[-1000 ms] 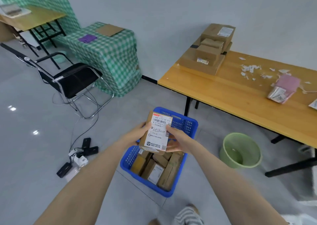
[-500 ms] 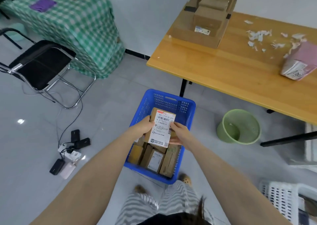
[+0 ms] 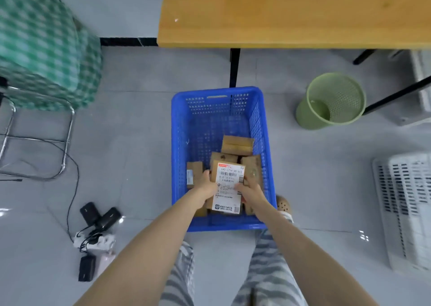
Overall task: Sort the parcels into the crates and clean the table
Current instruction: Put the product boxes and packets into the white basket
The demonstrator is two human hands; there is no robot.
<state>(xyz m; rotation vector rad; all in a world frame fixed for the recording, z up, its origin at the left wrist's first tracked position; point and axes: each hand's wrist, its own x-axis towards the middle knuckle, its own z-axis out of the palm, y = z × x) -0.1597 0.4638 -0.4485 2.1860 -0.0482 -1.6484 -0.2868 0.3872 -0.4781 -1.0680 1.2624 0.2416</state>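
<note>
I hold a brown cardboard parcel [image 3: 228, 184] with a white shipping label face up, low inside the blue plastic crate [image 3: 182, 147] on the floor. My left hand [image 3: 206, 184] grips its left edge and my right hand [image 3: 249, 189] grips its right edge. Several other brown parcels [image 3: 236, 144] lie in the near half of the crate, partly hidden under the held one. The wooden table [image 3: 279, 14] fills the top of the view; only a small scrap shows on it here.
A green waste bin [image 3: 331, 102] stands to the right of the crate under the table edge. A white crate [image 3: 403, 207] sits at the far right. Chargers and cables [image 3: 95, 231] lie on the floor at left, beside a chair leg [image 3: 67, 137] and a green checked cloth [image 3: 46, 49].
The view has tilted down over the crate, and both hands have lowered the labelled parcel from above the rim to down among the parcels inside.
</note>
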